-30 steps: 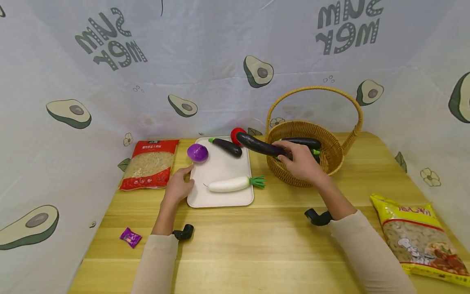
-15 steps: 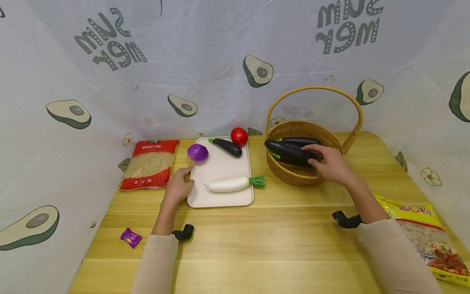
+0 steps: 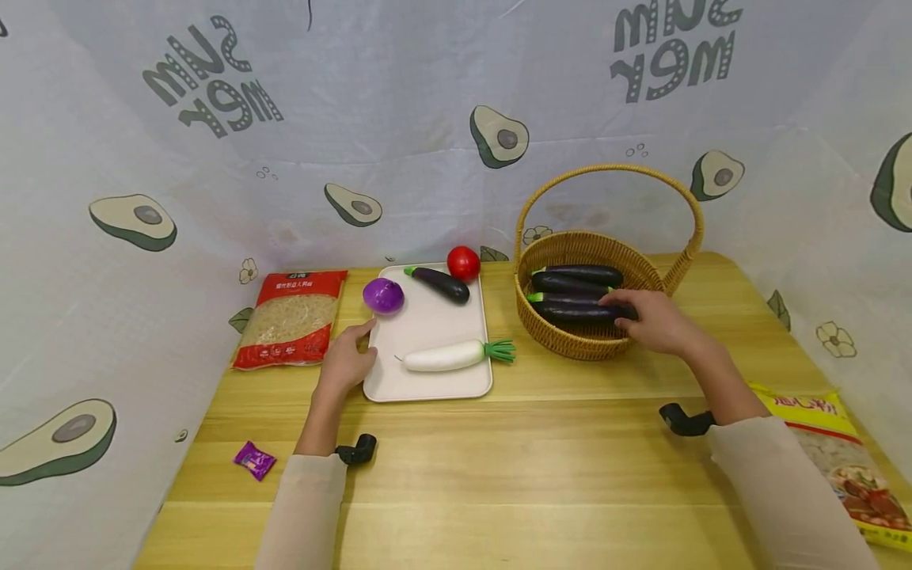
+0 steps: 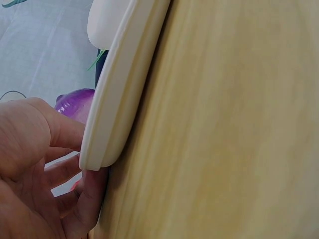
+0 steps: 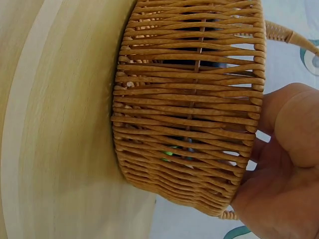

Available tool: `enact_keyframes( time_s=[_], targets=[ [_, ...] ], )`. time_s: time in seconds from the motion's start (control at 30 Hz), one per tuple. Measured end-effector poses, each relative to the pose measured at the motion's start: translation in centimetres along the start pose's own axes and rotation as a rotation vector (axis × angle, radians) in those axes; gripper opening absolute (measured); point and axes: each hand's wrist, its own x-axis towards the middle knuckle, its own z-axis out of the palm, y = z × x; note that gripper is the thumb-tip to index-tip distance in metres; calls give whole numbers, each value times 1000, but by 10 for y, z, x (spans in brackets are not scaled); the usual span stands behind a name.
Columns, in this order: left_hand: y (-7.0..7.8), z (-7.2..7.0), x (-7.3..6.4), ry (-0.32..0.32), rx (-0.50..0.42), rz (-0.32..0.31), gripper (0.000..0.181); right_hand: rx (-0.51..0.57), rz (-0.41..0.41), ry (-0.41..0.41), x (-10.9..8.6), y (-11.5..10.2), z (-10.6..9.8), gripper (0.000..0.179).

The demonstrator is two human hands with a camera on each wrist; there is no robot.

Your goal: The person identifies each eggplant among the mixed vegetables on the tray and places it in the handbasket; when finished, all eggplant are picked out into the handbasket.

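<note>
In the head view my left hand (image 3: 347, 360) grips the left edge of a white tray (image 3: 420, 388); the left wrist view shows the thumb at the rim and fingers below it. On the tray are a white radish (image 3: 442, 357), an eggplant (image 3: 443, 285), a purple onion (image 3: 383, 297) and a red tomato (image 3: 464, 264). My right hand (image 3: 655, 321) reaches over the rim of a wicker basket (image 3: 570, 346) and holds the right end of the front eggplant (image 3: 573, 313). Several eggplants lie side by side inside. From the right wrist, the basket's wall hides the fingertips.
A red pasta bag (image 3: 288, 321) lies left of the tray. Near the left edge is a small purple packet (image 3: 254, 460). A yellow bag (image 3: 841, 459) lies at the right, partly behind the right sleeve. The basket's tall handle (image 3: 613, 168) arches over it.
My right hand has carried the eggplant from beside the tray rightward and down into the basket, where it now lies with the others. The left hand stays at the tray.
</note>
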Motion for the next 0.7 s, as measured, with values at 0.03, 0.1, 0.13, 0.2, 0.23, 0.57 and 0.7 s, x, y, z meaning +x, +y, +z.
enact_keyframes(
  time_s=[0.03, 0.1, 0.13, 0.2, 0.23, 0.57, 0.7],
  targets=[
    [0, 0, 0, -2, -2, 1, 58, -9, 5, -4, 1, 0, 0, 38],
    [0, 0, -1, -6, -12, -2, 59, -30, 13, -13, 3, 0, -1, 37],
    [-1, 0, -1, -6, -19, -7, 59, -35, 20, -20, 4, -1, -1, 37],
    [-1, 0, -2, -7, -25, -9, 59, -44, 32, -31, 6, -2, -2, 37],
    [-1, 0, -3, -8, -26, -8, 59, -48, 37, -36, 7, -3, -2, 37],
    [-1, 0, -2, -8, -23, -4, 59, -5, 111, -50, 10, -7, 1, 35],
    [0, 0, -2, -15, -20, -9, 59, 2, 112, -38, 10, -6, 4, 36]
  ],
)
